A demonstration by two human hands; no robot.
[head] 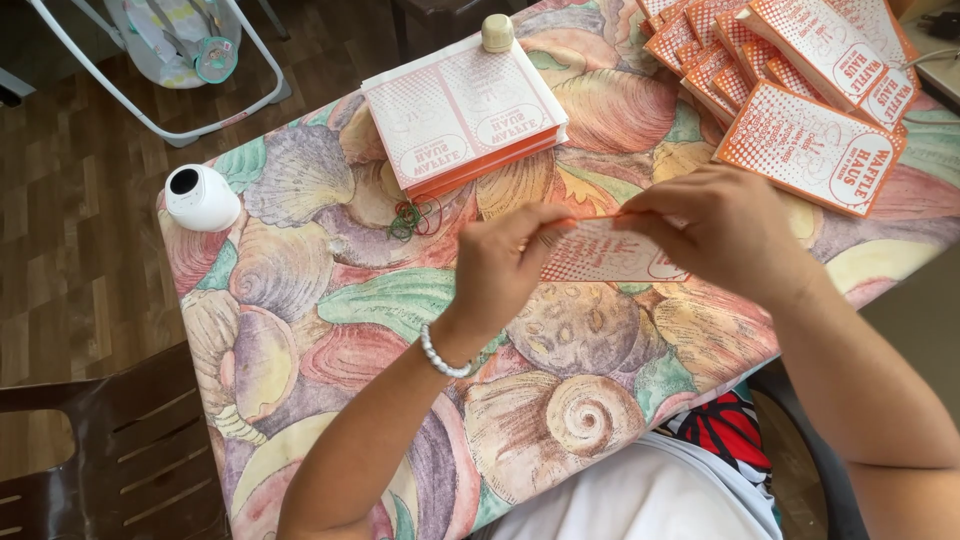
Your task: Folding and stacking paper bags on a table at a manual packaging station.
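Head view, left hand (505, 265), right hand (725, 228) pinching paper sleeve (610, 252)

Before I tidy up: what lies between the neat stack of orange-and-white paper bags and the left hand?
Head view: a small tangle of red and green rubber bands on the shell-patterned tablecloth.

My 2 hands, raised together

My left hand (503, 265) and right hand (722, 228) pinch closed, fingertips nearly meeting, forearms angled inward.
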